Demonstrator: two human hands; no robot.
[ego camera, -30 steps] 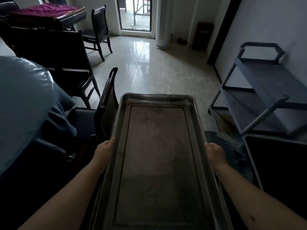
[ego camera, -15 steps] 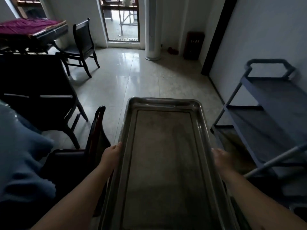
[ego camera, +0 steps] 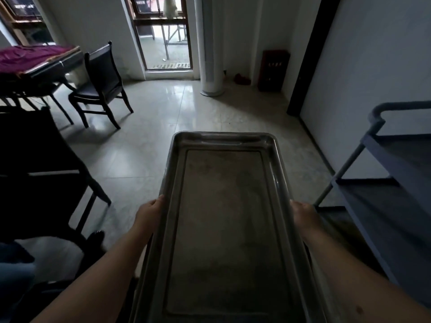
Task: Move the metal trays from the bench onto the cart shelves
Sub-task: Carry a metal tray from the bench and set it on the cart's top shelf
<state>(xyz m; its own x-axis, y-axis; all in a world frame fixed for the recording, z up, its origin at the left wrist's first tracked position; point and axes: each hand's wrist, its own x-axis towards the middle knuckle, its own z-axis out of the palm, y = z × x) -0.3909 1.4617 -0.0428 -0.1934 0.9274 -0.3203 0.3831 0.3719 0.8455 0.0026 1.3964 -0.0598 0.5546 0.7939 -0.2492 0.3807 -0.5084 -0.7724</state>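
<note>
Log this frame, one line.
phase: carrying | left hand: grips metal tray | right hand: grips tray | cart: right, tray not shelved

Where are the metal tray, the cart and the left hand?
metal tray (ego camera: 224,229): head view, flat bottom of the tray.
cart (ego camera: 382,220): head view, middle shelf surface.
left hand (ego camera: 149,213): head view, back of the hand at the tray's rim.

Two bare forearms, no sleeves in view, left hand (ego camera: 149,212), right hand (ego camera: 304,214), nothing worn on wrists

Metal tray (ego camera: 224,229) near end cut off, cart (ego camera: 396,206) cropped right, fingers beneath tray hidden
</note>
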